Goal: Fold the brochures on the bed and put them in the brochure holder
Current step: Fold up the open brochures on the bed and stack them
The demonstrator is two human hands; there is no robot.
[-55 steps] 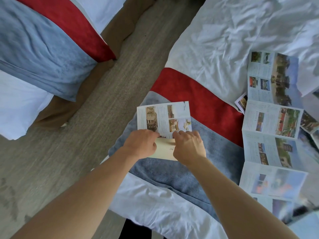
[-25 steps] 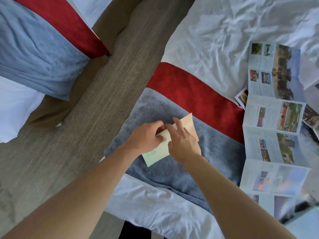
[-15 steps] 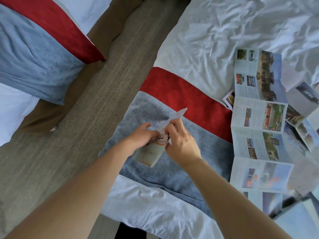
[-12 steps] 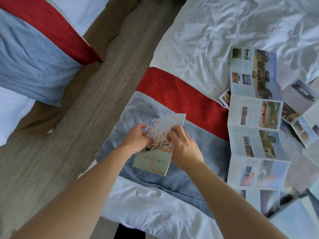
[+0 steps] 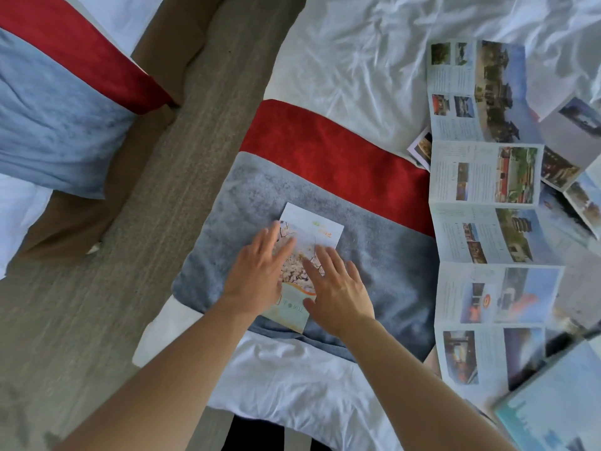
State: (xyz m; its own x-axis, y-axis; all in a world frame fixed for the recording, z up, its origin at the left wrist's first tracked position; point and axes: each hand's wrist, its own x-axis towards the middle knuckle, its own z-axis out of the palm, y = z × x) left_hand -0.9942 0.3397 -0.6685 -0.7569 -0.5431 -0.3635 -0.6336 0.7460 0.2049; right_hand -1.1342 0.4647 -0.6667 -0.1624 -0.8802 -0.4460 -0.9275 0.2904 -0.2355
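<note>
Left hand (image 5: 257,275): bare, no glove, ring or watch.
Right hand (image 5: 338,292): bare, nothing on fingers or wrist.
Forearms: bare up to the frame's edge; no sleeve in view.

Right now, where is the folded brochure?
Centre of the head view: the folded brochure lies on the grey runner band, under both hands, left and right.

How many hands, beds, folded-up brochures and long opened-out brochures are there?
Hands: 2 (left hand, right hand), both pressing flat
Beds: 2 (near bed, far bed)
Folded brochure: 1
Long opened brochure: 1
Total: 6
Other brochures at the right edge overlap too much to count.
</note>
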